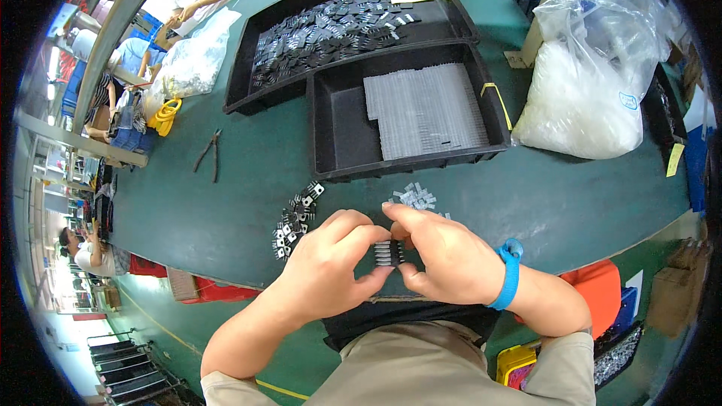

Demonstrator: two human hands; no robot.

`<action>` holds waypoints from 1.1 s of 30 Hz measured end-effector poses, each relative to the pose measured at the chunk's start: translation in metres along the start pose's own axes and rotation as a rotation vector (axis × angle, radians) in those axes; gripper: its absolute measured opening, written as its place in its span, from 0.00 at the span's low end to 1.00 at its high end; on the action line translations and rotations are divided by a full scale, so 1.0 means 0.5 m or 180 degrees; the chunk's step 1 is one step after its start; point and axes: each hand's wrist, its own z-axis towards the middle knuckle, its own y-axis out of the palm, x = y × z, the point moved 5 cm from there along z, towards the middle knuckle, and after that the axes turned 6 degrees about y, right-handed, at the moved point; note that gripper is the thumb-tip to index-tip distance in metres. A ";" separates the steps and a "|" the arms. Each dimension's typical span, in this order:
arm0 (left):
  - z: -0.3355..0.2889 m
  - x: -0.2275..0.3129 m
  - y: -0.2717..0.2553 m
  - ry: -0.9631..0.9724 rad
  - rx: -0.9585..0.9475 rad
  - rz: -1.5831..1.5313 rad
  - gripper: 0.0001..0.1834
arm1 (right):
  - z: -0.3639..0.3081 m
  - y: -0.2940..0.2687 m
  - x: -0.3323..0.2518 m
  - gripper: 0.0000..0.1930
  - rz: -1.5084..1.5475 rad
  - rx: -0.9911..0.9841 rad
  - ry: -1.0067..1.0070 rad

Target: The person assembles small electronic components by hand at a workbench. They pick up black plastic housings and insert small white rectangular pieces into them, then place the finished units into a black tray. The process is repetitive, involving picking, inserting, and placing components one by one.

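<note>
- A small black finned part is held just above the near edge of the green table, pinched between both hands in front of the body, where it can be seen from above.
- The left hand is closed on the part's left side, thumb beneath and fingers curled over the top, so that it is steadied.
- The right hand is closed on the right side, fingertips pressed to the top edge; a blue wristband is worn on that wrist.
- Two loose piles are kept within easy reach: black parts just beyond the left hand, small grey pieces just beyond the right.
- Stock is set farther back: a black tray lined with a flat grey sheet of pieces, and behind it a second tray heaped with dark parts.
- Pliers lie apart to the left; a bulging clear bag stands at the right.
- Other people are seated at the far left.
</note>
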 end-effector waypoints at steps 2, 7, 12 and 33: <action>0.012 0.008 -0.004 0.0068 -0.0037 0.0164 0.20 | -0.001 -0.003 0.003 0.39 0.0014 0.0005 -0.0010; 0.033 0.012 -0.006 0.0247 -0.0168 0.0383 0.18 | 0.002 -0.020 0.002 0.38 0.0074 0.0138 -0.0123; 0.048 -0.006 -0.008 0.0283 -0.0303 0.0340 0.20 | 0.009 -0.026 0.011 0.39 -0.0022 0.0041 0.0013; 0.233 -0.304 0.032 -0.0258 -0.1046 0.1418 0.18 | -0.111 0.165 0.106 0.27 0.1141 -0.2688 0.0304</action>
